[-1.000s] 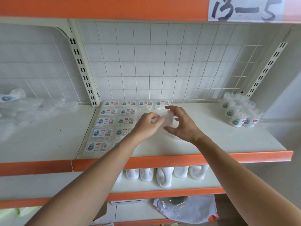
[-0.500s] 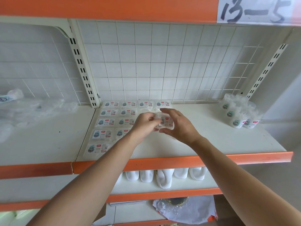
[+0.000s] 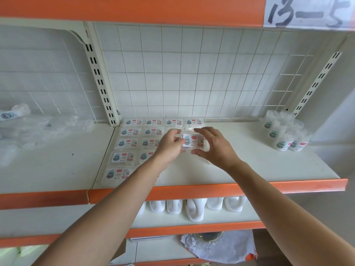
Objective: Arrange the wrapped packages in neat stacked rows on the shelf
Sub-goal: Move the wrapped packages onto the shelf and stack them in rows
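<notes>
A small clear wrapped package point(image 3: 194, 141) with a white printed label is held label-up above the white shelf point(image 3: 249, 166). My left hand point(image 3: 169, 144) pinches its left end and my right hand point(image 3: 213, 146) curls round its right side. To the left, several identical packages point(image 3: 126, 143) lie flat in neat rows from the back grid to the shelf's front edge. My left forearm covers part of those rows.
Several clear cup-shaped packs point(image 3: 284, 135) stand at the shelf's back right. Crumpled clear wrap point(image 3: 38, 127) lies on the left shelf section. White jugs point(image 3: 194, 208) line the shelf below. A wire grid point(image 3: 192, 73) backs the shelf. An orange lip point(image 3: 269, 186) edges the front.
The package has been turned so its label faces up, and both hands have closed round it. The view has shifted slightly left.
</notes>
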Demonstrator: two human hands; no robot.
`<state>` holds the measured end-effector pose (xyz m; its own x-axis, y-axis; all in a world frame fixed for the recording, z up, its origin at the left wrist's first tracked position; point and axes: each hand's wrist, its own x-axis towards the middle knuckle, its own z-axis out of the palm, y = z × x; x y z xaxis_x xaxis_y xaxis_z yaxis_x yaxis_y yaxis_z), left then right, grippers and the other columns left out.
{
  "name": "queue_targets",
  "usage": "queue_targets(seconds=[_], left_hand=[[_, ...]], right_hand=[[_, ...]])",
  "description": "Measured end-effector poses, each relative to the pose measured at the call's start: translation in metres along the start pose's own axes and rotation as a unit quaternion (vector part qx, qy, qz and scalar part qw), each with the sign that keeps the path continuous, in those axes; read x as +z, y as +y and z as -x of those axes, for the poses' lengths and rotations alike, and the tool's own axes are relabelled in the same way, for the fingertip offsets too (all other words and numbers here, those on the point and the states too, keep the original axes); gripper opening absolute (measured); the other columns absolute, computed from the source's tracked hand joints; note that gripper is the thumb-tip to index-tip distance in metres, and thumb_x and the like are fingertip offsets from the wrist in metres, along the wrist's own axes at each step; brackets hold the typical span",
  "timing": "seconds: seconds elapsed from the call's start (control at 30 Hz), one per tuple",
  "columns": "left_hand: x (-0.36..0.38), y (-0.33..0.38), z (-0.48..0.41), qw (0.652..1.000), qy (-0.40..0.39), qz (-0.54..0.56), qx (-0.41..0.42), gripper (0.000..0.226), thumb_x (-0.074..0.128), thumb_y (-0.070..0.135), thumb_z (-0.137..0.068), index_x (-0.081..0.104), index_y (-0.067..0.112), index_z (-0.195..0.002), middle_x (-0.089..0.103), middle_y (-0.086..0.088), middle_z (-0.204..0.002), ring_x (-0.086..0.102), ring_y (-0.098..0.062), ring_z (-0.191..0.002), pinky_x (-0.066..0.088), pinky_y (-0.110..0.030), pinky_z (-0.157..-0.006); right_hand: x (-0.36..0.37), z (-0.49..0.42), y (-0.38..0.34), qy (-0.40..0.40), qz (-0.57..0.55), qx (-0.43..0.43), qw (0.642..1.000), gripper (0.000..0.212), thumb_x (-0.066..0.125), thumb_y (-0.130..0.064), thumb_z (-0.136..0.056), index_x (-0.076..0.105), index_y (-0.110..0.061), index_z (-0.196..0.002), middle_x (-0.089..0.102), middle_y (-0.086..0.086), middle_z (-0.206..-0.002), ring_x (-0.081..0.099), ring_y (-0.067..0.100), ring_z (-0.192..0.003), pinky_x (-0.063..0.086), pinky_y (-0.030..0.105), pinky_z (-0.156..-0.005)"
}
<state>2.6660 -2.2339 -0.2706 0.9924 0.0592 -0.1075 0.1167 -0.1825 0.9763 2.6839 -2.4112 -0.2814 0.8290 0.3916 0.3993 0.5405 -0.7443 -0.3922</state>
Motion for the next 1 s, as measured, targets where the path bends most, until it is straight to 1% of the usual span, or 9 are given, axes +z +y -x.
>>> queue_targets(seconds=[0.07,0.23,0.4,0.53,0.63,0.7,0.77,0.87,1.0], left_hand=[[-0.003,0.001,0.001,0.993,0.019,-0.116,0.033,0.039,0.048,0.02,-0.1,0.043,0.017,-0.138,0.06,0.002,-0.109,0.063,-0.018,-0.099,0.051,-0.034,-0.09],[-0.022,0.001,0.002,0.94,0.026,-0.318,0.119,0.045,0.045,0.015,-0.099,0.038,0.011,-0.144,0.042,-0.009,-0.144,0.041,-0.022,-0.133,0.033,-0.032,-0.106],[-0.047,-0.011,-0.005,0.883,0.01,-0.457,0.109,0.037,0.041,0.012,-0.097,0.048,0.006,-0.132,0.044,-0.01,-0.137,0.039,-0.026,-0.129,0.037,-0.039,-0.101],[-0.06,-0.018,-0.013,0.865,-0.008,-0.492,0.095,0.037,0.04,0.012,-0.097,0.048,0.003,-0.131,0.045,-0.011,-0.137,0.037,-0.026,-0.131,0.037,-0.039,-0.102],[-0.063,-0.024,-0.019,0.854,-0.015,-0.511,0.095,0.039,0.039,0.012,-0.096,0.046,0.003,-0.134,0.044,-0.013,-0.137,0.036,-0.027,-0.132,0.037,-0.04,-0.103],[-0.064,-0.027,-0.023,0.849,-0.021,-0.521,0.089,0.041,0.039,0.014,-0.097,0.044,0.003,-0.136,0.042,-0.014,-0.14,0.034,-0.028,-0.134,0.035,-0.042,-0.106],[-0.066,-0.03,-0.028,0.844,-0.029,-0.529,0.088,0.043,0.039,0.018,-0.098,0.043,0.004,-0.138,0.04,-0.013,-0.142,0.031,-0.027,-0.136,0.034,-0.043,-0.107],[-0.069,-0.031,-0.034,0.844,-0.034,-0.527,0.089,0.044,0.039,0.021,-0.099,0.041,0.005,-0.14,0.04,-0.011,-0.143,0.032,-0.026,-0.136,0.033,-0.04,-0.107],[-0.07,-0.032,-0.039,0.841,-0.044,-0.532,0.089,0.041,0.038,0.023,-0.1,0.045,0.005,-0.137,0.045,-0.011,-0.138,0.038,-0.026,-0.131,0.036,-0.039,-0.102]], right_hand=[[0.003,-0.004,-0.003,-0.012,0.013,0.014,1.0,0.067,0.08,-0.036,-0.076,0.052,-0.019,-0.134,0.057,0.004,-0.126,0.053,0.026,-0.112,0.043,0.03,-0.089],[0.019,-0.017,-0.006,-0.073,0.059,0.04,0.995,0.052,0.073,-0.04,-0.081,0.055,-0.019,-0.125,0.061,0.004,-0.119,0.054,0.026,-0.108,0.042,0.031,-0.085],[0.045,-0.033,-0.012,-0.143,0.102,0.031,0.984,0.044,0.061,-0.041,-0.09,0.052,-0.017,-0.126,0.056,0.003,-0.128,0.055,0.026,-0.111,0.042,0.033,-0.088],[0.058,-0.038,-0.017,-0.111,0.163,0.032,0.98,0.04,0.057,-0.034,-0.093,0.054,-0.016,-0.129,0.047,0.008,-0.136,0.043,0.029,-0.126,0.04,0.04,-0.096],[0.065,-0.029,-0.02,-0.074,0.169,0.018,0.983,0.032,0.066,-0.024,-0.086,0.064,-0.013,-0.116,0.058,0.011,-0.113,0.055,0.033,-0.106,0.047,0.042,-0.079],[0.071,-0.025,-0.018,-0.063,0.172,0.017,0.983,0.033,0.071,-0.018,-0.08,0.066,-0.014,-0.113,0.062,0.01,-0.108,0.059,0.035,-0.1,0.05,0.043,-0.072],[0.073,-0.028,-0.019,-0.073,0.177,0.018,0.981,0.039,0.066,-0.018,-0.083,0.063,-0.016,-0.122,0.061,0.008,-0.117,0.057,0.033,-0.109,0.049,0.043,-0.078],[0.074,-0.036,-0.02,-0.112,0.191,0.034,0.975,0.047,0.049,-0.024,-0.095,0.044,-0.022,-0.142,0.045,0.003,-0.141,0.039,0.026,-0.13,0.039,0.041,-0.096],[0.076,-0.042,-0.022,-0.134,0.195,0.044,0.971,0.051,0.043,-0.025,-0.097,0.032,-0.025,-0.147,0.034,0.002,-0.15,0.028,0.023,-0.137,0.034,0.04,-0.103]])
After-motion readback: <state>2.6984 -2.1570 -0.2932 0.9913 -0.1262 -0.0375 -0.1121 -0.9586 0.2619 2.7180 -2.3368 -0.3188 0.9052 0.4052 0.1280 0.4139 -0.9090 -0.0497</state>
